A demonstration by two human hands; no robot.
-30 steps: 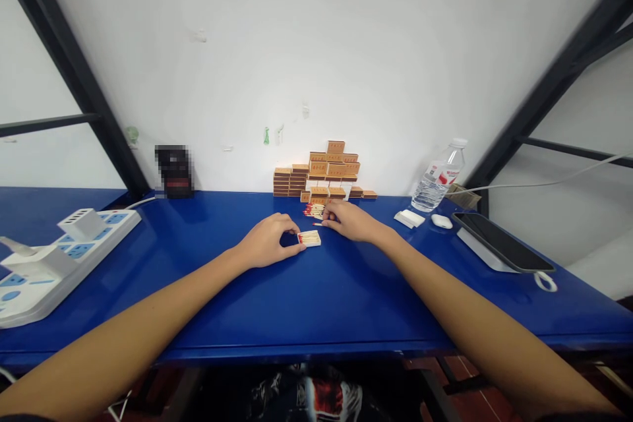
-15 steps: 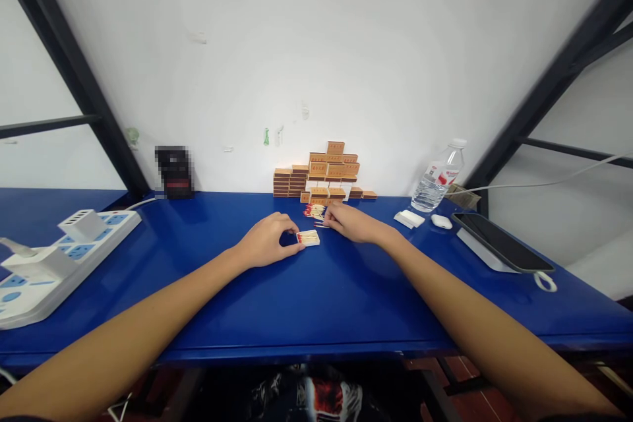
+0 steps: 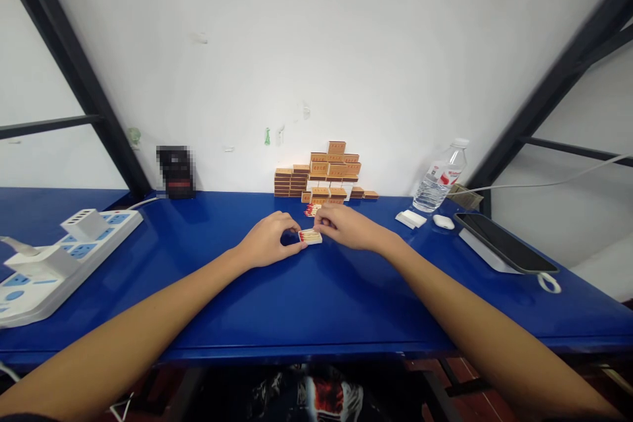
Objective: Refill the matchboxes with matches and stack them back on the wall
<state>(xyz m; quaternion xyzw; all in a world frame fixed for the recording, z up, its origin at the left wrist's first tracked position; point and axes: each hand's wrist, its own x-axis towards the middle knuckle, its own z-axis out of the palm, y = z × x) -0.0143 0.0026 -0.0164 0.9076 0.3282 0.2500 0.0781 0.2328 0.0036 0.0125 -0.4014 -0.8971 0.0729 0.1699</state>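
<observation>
A small white matchbox tray (image 3: 311, 241) lies on the blue table, filled with red-tipped matches (image 3: 308, 235). My left hand (image 3: 270, 239) is curled at its left end, thumb and fingers closed on the tray. Over the tray's right end, my right hand (image 3: 346, 227) is pinched; the match in its fingertips is hard to separate from those below. Just behind it is a loose pile of red-headed matches (image 3: 312, 210), partly covered by the right hand. Stacked matchboxes (image 3: 336, 169) rise against the wall behind the pile.
Left on the blue table (image 3: 237, 316) lies a white power strip (image 3: 99, 257) with plugs; a blurred dark box (image 3: 177, 173) stands farther back. To the right are a water bottle (image 3: 440, 176), white cards (image 3: 411, 219), a white earbud case (image 3: 444, 222) and a phone (image 3: 504, 242).
My right hand has moved left and slightly forward from beside the match pile to the tray's right end, carrying a match. My left hand keeps its hold on the tray.
</observation>
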